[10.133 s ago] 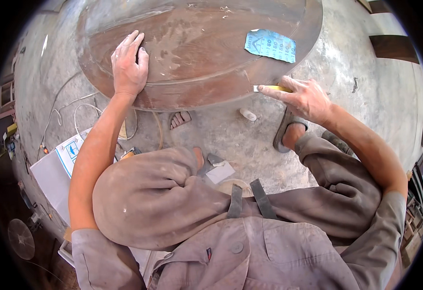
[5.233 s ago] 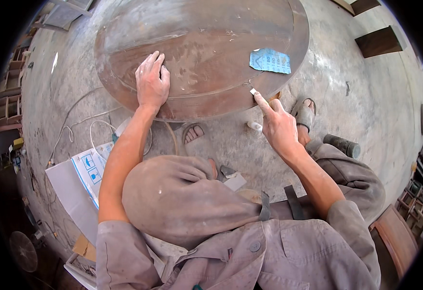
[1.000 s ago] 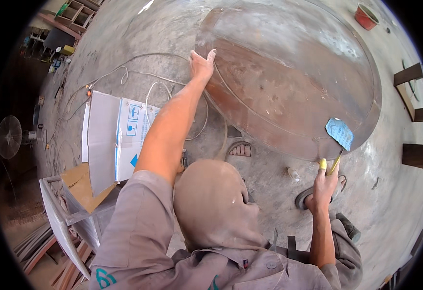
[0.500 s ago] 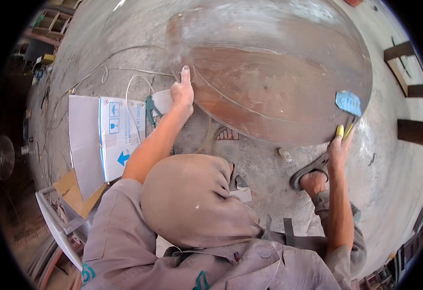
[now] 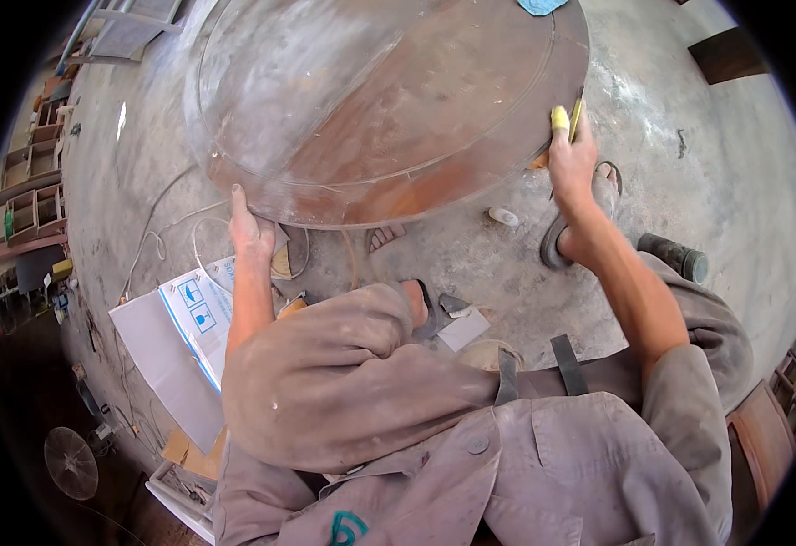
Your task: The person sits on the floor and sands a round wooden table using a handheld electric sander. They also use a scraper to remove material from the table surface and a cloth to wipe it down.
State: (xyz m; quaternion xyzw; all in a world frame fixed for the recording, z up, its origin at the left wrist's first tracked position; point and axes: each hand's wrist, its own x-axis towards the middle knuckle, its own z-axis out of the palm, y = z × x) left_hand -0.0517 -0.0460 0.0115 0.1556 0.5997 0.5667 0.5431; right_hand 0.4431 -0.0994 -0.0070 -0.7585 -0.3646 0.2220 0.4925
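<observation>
Left hand (image 5: 252, 229) grasped the round tabletop (image 5: 370, 150) by its rim; right hand (image 5: 572, 162) clasped a slim yellow tool (image 5: 576, 118), blue sheet (image 5: 542, 5) beyond.

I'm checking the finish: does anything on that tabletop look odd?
The round wooden tabletop is patchy, with pale haze across its left side against reddish brown toward its near edge. Whether dust or damage, I cannot tell.

Head-worn fisheye; downward view over round wooden panel (image 5: 416, 100)
</observation>
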